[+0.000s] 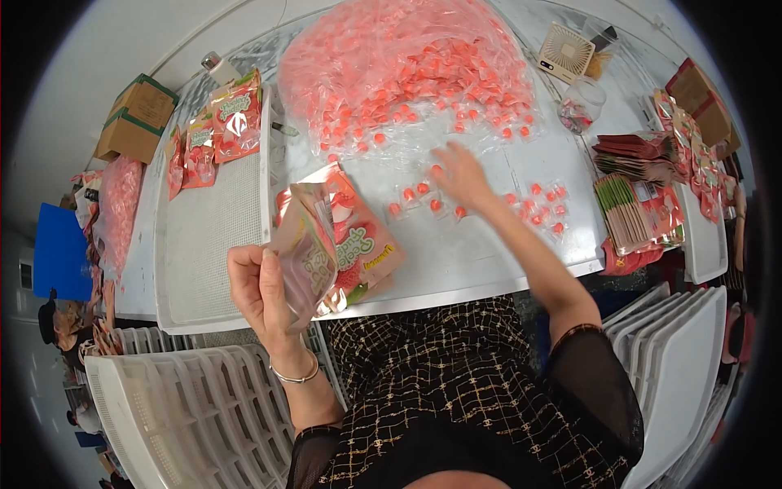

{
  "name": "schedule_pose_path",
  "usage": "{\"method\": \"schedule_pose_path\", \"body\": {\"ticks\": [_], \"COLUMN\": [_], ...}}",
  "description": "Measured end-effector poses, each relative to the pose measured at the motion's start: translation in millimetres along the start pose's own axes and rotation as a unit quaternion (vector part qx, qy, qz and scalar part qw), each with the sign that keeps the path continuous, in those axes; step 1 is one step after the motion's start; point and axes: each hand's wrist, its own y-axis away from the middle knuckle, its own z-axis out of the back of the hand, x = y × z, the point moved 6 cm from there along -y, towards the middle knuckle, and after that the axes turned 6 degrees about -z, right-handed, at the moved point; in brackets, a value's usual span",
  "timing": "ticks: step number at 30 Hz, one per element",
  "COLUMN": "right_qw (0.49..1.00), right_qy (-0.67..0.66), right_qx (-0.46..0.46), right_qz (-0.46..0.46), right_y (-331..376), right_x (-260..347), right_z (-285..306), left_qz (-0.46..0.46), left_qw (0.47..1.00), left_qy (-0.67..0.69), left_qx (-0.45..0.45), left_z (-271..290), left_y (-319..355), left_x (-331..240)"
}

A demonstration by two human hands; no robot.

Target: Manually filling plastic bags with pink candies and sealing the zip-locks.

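My left hand (265, 289) grips an open pink candy pouch (303, 265) by its side, over the table's front edge. Behind it lies another red-and-pink pouch (371, 236), partly covered by the held one. My right hand (460, 175) reaches over the table, slightly blurred, with its fingers stretched out and apart. Beneath and beside its fingers are several small wrapped red candies (422, 188). A second loose group of wrapped candies (538, 208) lies to the right of my right wrist.
A large clear bag (391, 49) spills wrapped candies at the back. On the left, filled pouches (236, 118) stand in a white tray (212, 244). Stacked pouches (639, 208), a small fan (566, 50) and a clear jar (580, 104) are on the right. Stacked trays (204, 399) flank me.
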Motion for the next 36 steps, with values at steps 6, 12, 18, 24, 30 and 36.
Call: {"method": "schedule_pose_path", "body": {"ticks": [6, 12, 18, 24, 30, 36], "right_qw": [0.991, 0.986, 0.758, 0.628, 0.919, 0.970], "right_qy": [0.100, 0.032, -0.605, -0.766, -0.350, -0.085], "right_qx": [-0.012, -0.002, 0.020, -0.085, -0.150, -0.108], "right_qz": [0.086, 0.165, -0.245, -0.110, 0.098, 0.200], "right_y": [40.6, 39.1, 3.6, -32.0, -29.7, -1.6], "right_x": [93.3, 70.5, 29.7, 103.2, 82.3, 92.8], "right_z": [-17.7, -43.9, 46.6, 166.3, 164.4, 167.3], "left_qz": [-0.014, 0.054, 0.010, -0.048, -0.028, 0.001], "left_qw": [0.999, 0.991, 0.993, 0.982, 0.983, 0.989], "left_qy": [0.028, 0.112, 0.036, -0.067, -0.088, -0.100], "left_qx": [0.031, 0.056, 0.116, 0.169, 0.157, 0.109], "left_z": [-26.0, -47.5, -97.3, -177.6, -203.1, -213.4], "left_y": [-21.2, -40.0, -45.8, -44.8, -50.2, -45.7], "left_x": [9.7, 35.6, 56.2, 55.5, 83.3, 103.2]}}
